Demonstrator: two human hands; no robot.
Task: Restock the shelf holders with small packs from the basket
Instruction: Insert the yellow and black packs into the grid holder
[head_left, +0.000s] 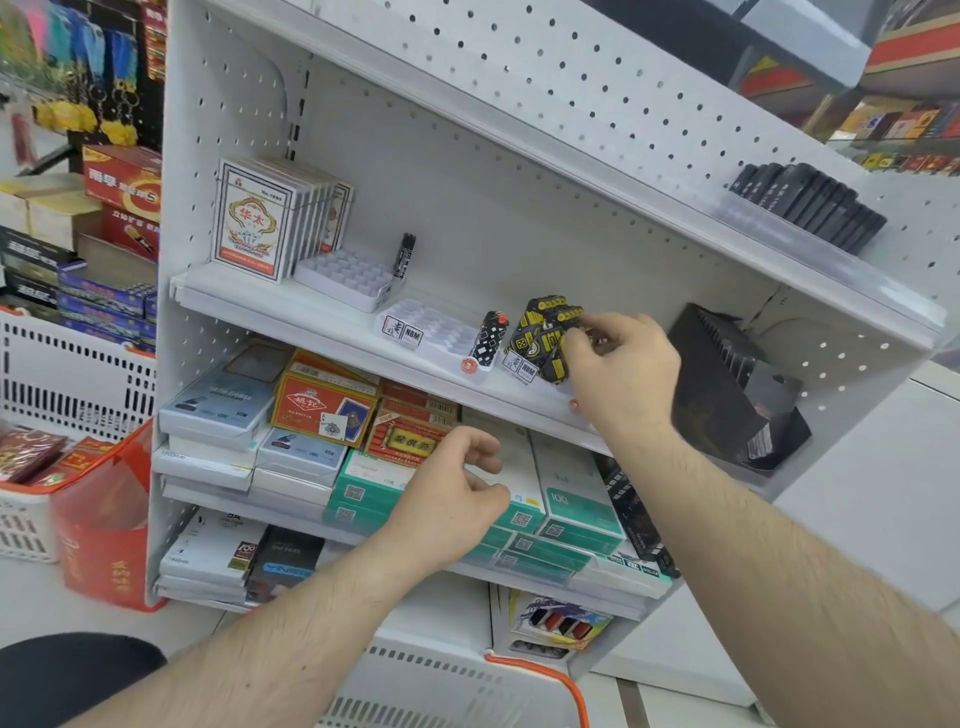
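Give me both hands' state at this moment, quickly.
Left hand: loosely curled, holding nothing visible, in front of the boxes.
Right hand: closed on yellow-and-black packs at the holder.

Right hand (621, 371) on yellow-black packs (545, 338), left hand (457, 488) empty.

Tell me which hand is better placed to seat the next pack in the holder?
Probably right: the right hand is at the yellow-black packs in the holder; the left hand hovers lower, seemingly empty.

Bright, even overhead light, soft shadows, wide-angle bending at edges, blurred left background.
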